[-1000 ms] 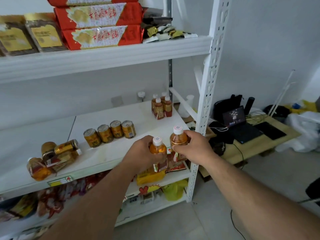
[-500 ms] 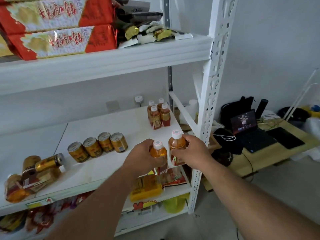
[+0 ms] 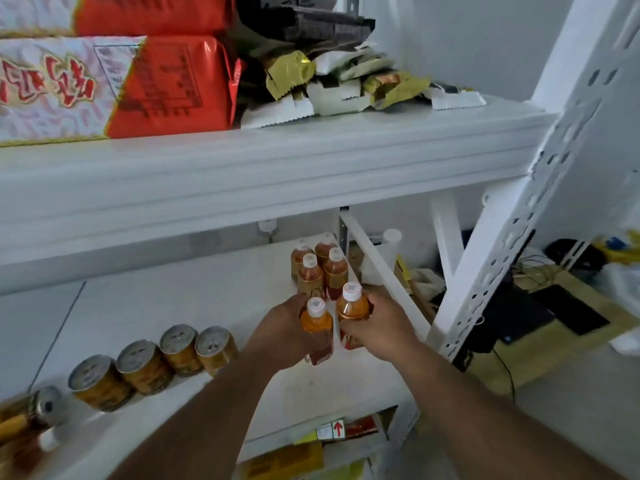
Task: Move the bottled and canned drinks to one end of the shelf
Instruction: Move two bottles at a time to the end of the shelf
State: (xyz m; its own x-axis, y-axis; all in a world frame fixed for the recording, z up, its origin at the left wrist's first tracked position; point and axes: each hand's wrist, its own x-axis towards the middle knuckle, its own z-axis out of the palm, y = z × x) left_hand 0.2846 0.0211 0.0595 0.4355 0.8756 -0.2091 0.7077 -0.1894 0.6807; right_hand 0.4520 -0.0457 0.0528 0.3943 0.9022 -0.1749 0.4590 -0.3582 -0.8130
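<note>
My left hand [image 3: 282,332] grips an orange drink bottle with a white cap [image 3: 317,327]. Beside it my right hand [image 3: 381,327] grips a second, like bottle [image 3: 352,306]. Both bottles are upright over the right part of the white middle shelf [image 3: 207,296], just in front of a cluster of several brown-orange bottles [image 3: 317,268] standing at the shelf's right rear corner. A row of several gold cans [image 3: 152,362] stands at the front left of the shelf. More cans and a bottle lie tumbled at the far left [image 3: 27,420], blurred.
The upper shelf [image 3: 277,161] hangs low overhead with red packets [image 3: 162,88] and loose sachets [image 3: 346,84]. A white perforated upright [image 3: 502,258] and a diagonal brace [image 3: 381,271] bound the right end. Beyond lie a wooden board with a laptop [image 3: 519,317] and cables.
Both hands have carried their bottles further in over the shelf toward the bottle cluster at the right rear. The camera has come closer and tilted up.
</note>
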